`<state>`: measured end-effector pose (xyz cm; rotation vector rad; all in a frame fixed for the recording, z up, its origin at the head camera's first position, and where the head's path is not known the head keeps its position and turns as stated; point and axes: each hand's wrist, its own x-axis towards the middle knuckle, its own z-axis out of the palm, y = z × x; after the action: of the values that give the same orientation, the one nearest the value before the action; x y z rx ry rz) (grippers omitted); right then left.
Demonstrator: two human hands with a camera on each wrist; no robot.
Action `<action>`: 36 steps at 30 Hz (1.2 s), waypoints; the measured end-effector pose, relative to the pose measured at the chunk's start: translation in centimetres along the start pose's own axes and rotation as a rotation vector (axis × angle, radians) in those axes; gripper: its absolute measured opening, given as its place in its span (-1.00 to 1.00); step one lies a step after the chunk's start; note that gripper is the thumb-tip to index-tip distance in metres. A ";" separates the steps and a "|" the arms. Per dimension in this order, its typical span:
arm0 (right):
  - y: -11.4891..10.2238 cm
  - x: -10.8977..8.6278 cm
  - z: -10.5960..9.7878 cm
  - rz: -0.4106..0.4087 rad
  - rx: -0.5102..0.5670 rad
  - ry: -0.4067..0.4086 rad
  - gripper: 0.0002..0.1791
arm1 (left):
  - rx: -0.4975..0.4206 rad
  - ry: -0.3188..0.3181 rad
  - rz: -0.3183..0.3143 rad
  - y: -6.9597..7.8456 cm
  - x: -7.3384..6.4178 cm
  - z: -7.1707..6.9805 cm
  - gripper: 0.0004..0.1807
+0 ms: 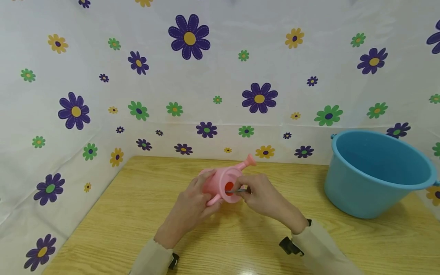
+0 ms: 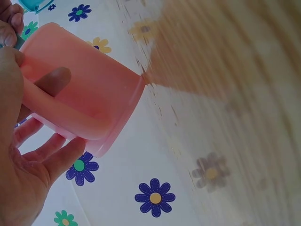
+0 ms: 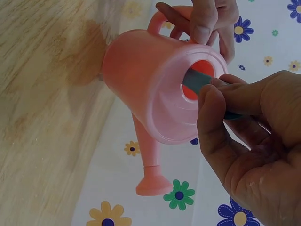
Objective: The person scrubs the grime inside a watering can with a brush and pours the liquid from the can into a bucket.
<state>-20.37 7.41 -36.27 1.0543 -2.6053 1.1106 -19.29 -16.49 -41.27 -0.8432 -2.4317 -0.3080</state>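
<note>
A pink watering can [image 1: 215,186] lies tilted just above or on the table, its round opening turned toward me and its spout [image 3: 147,146] pointing away to the right. My left hand [image 1: 190,204] grips it at the handle [image 2: 61,106], with fingers on both sides of the handle and against the body. In my right hand [image 1: 264,196], thumb and fingers pinch a flat grey-teal strip-like thing [image 3: 196,81]. One end of that thing reaches into the can's opening, where the inside looks red-orange. Its far end is hidden inside the can, so its kind cannot be told.
A large blue bucket [image 1: 361,191] stands on the right of the wooden table [image 1: 137,214]. Behind and to the left hangs a white sheet [image 1: 220,72] printed with purple, green and yellow flowers.
</note>
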 end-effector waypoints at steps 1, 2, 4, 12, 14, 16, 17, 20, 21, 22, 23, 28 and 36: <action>-0.1 0.0 -0.1 -0.003 -0.005 -0.006 -0.83 | 0.002 0.001 0.001 0.0 0.0 0.0 -0.54; -0.1 0.0 -0.2 -0.003 -0.013 -0.013 -0.83 | 0.003 0.002 0.002 0.0 0.0 0.0 -0.54; -0.3 -0.1 -0.5 -0.001 -0.028 -0.024 -0.83 | 0.003 0.000 0.000 0.0 0.1 0.1 -0.55; -0.6 -0.2 -1.5 -0.022 -0.060 -0.052 -0.82 | 0.008 -0.019 -0.012 0.2 0.1 0.1 -0.55; -0.7 -0.3 -1.8 -0.026 -0.066 -0.060 -0.81 | 0.008 -0.023 -0.013 0.2 0.1 0.1 -0.55; -0.8 -0.4 -2.1 -0.030 -0.076 -0.070 -0.79 | 0.007 -0.022 -0.011 0.2 0.1 0.1 -0.55; -0.9 -0.4 -2.3 -0.031 -0.080 -0.074 -0.79 | 0.008 -0.021 -0.012 0.2 0.1 0.1 -0.55; -1.1 -0.5 -2.6 -0.030 -0.091 -0.078 -0.78 | 0.018 -0.016 -0.009 0.3 0.1 0.0 -0.53; -1.1 -0.5 -2.7 -0.036 -0.094 -0.077 -0.78 | 0.020 -0.015 -0.009 0.3 0.1 0.0 -0.53; -1.2 -0.5 -2.8 -0.038 -0.100 -0.076 -0.78 | 0.023 -0.015 -0.009 0.3 0.1 0.0 -0.53; -1.2 -0.5 -2.8 -0.039 -0.103 -0.076 -0.78 | 0.027 -0.015 -0.010 0.3 0.1 0.0 -0.53; -1.4 -0.5 -3.1 -0.059 -0.124 -0.078 -0.76 | 0.033 -0.017 -0.012 0.3 0.1 0.0 -0.53; -1.6 -0.5 -3.2 -0.069 -0.145 -0.088 -0.73 | 0.033 -0.013 -0.010 0.3 0.1 0.0 -0.53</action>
<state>-19.46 9.01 -33.18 1.1758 -2.6471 0.8647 -19.16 -16.17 -41.21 -0.8213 -2.4469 -0.2659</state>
